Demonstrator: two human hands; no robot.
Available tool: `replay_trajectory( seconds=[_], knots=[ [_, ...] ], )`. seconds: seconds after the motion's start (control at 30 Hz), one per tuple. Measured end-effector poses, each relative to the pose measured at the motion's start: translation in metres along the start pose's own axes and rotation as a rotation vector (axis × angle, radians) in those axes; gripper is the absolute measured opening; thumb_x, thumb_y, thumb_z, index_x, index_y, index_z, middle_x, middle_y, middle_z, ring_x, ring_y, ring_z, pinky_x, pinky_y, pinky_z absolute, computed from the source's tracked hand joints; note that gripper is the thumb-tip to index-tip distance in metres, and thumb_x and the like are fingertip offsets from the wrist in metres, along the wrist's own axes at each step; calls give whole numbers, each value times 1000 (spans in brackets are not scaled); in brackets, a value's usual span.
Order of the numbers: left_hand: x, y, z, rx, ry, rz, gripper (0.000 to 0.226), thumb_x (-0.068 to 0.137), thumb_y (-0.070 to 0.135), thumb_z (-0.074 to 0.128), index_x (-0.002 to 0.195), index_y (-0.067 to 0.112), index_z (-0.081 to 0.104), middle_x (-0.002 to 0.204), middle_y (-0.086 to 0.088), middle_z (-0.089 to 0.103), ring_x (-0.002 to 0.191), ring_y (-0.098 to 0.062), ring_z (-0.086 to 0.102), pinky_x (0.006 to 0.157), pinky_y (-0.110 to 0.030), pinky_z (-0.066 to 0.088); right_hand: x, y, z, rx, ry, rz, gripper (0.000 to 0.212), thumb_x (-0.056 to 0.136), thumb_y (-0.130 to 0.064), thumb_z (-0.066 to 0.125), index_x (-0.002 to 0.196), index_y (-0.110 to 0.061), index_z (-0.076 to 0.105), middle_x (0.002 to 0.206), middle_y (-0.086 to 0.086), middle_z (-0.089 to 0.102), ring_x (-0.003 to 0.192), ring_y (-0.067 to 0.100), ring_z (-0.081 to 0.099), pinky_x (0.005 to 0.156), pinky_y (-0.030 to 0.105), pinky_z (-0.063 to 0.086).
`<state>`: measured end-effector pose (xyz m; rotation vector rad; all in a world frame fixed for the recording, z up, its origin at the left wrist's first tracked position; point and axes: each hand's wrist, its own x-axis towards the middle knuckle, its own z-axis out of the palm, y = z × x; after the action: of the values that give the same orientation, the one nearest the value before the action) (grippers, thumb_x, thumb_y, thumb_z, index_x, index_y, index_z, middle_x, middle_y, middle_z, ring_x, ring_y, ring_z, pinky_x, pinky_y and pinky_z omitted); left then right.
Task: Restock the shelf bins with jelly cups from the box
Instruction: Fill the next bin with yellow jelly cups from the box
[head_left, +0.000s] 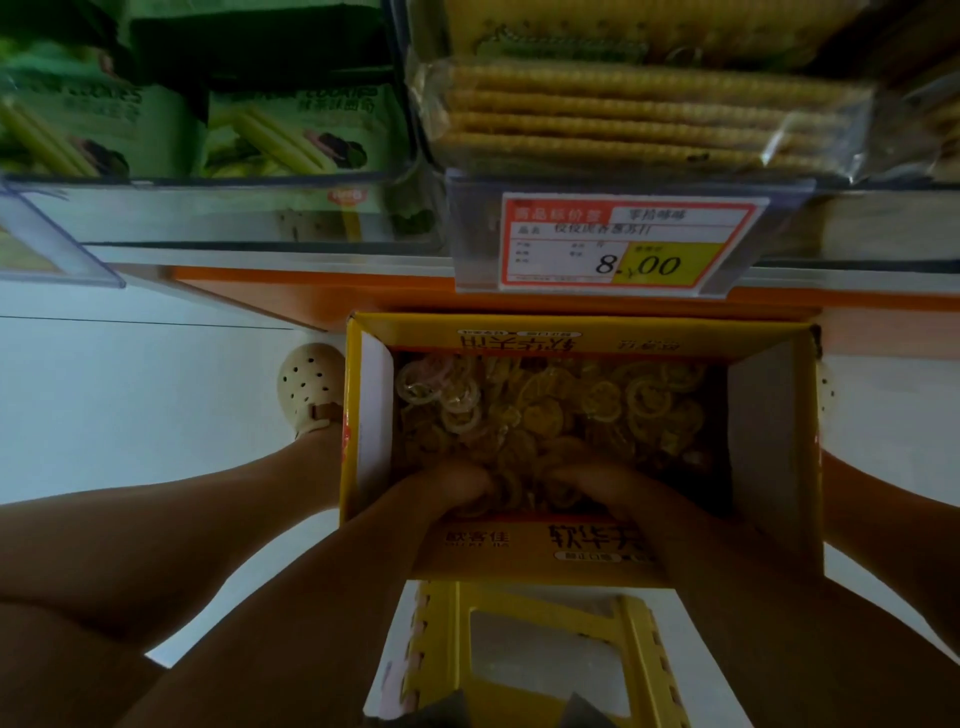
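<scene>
Below, an open yellow box (769, 415) sits on the floor against the shelf base, full of yellow jelly cups (571, 410). Both hands reach inside at its near edge: left hand (452, 488) and right hand (597, 486) side by side, fingers curled down into the pile, each gripping some. A yellow stool (447, 649) stands just beside the box, nearer the person; a price tag (623, 244) hangs above

One box (374, 415), one stool (441, 649), one price tag (623, 244)

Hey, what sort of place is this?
Probably a grocery shop: a price tag reading 8.00, packaged biscuits stacked above it, and an open box of jelly cups below.
</scene>
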<state>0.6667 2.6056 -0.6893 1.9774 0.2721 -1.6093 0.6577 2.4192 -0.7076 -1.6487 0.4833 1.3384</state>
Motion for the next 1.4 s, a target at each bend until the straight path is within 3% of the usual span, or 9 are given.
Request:
replay_trajectory(
  seconds=[0.2, 0.37, 0.43, 0.6, 0.77, 0.93, 1.2, 1.3, 1.4],
  knots=[
    [6, -4, 5, 100, 100, 5, 39, 95, 27, 57, 132, 14, 55, 138, -9, 51, 125, -25, 48, 105, -34, 39, 0, 1, -2, 142, 72, 14, 43, 91, -17, 63, 131, -21, 50, 110, -2, 59, 89, 10, 59, 70, 26, 51],
    [-5, -7, 7, 11, 111, 91, 29, 97, 23, 55, 124, 13, 60, 129, -6, 56, 118, -23, 51, 97, -28, 38, -7, -7, -5, 324, 99, -1, 30, 85, -28, 69, 106, -45, 56, 120, 0, 57, 105, 22, 59, 87, 43, 53],
    [-8, -8, 6, -108, 129, 92, 21, 94, 21, 60, 113, 12, 63, 113, -7, 62, 100, -21, 58, 90, -32, 46, -14, -11, -8, 358, 91, -10, 26, 86, -35, 68, 107, -46, 57, 113, -1, 59, 95, 22, 60, 70, 36, 53],
    [-19, 0, -3, -385, 223, 67, 16, 94, 19, 58, 109, 13, 58, 89, -7, 63, 69, -15, 57, 55, -21, 47, -43, -22, -18, 449, 30, 13, 36, 89, -50, 59, 117, -27, 59, 111, 10, 63, 92, 25, 63, 69, 36, 56],
    [-52, 28, -19, -439, 235, 179, 23, 98, 31, 51, 119, 27, 59, 101, 6, 62, 89, -9, 57, 75, -27, 46, -74, -34, -21, 576, -73, -31, 27, 96, -31, 50, 111, -12, 61, 99, 10, 62, 82, 21, 60, 63, 30, 52],
    [-93, 47, -24, -513, 287, 212, 24, 100, 35, 47, 121, 28, 56, 108, 5, 50, 98, -14, 47, 82, -30, 40, -116, -43, -12, 480, 42, -176, 22, 93, -13, 59, 115, -16, 63, 91, 5, 68, 76, 17, 64, 54, 25, 50],
    [-155, 61, -9, -566, 260, 400, 24, 96, 30, 54, 117, 42, 50, 126, 1, 53, 112, -21, 51, 95, -40, 44, -187, -49, -1, 533, 199, -385, 31, 87, -33, 68, 112, -16, 68, 99, 8, 70, 80, 20, 67, 59, 31, 52],
    [-170, 67, 2, -526, 254, 527, 56, 82, 25, 74, 127, 46, 47, 119, 6, 61, 107, -17, 58, 84, -34, 49, -208, -52, 8, 539, 256, -464, 28, 90, -40, 62, 114, -26, 62, 112, 10, 65, 79, 23, 67, 54, 30, 52],
    [-188, 73, 5, -503, 317, 602, 49, 77, 34, 79, 117, 45, 55, 116, 7, 65, 102, -12, 63, 77, -28, 53, -228, -57, 17, 516, 278, -536, 28, 93, -46, 53, 116, -29, 56, 112, 12, 65, 78, 23, 68, 51, 30, 52]
  ],
)
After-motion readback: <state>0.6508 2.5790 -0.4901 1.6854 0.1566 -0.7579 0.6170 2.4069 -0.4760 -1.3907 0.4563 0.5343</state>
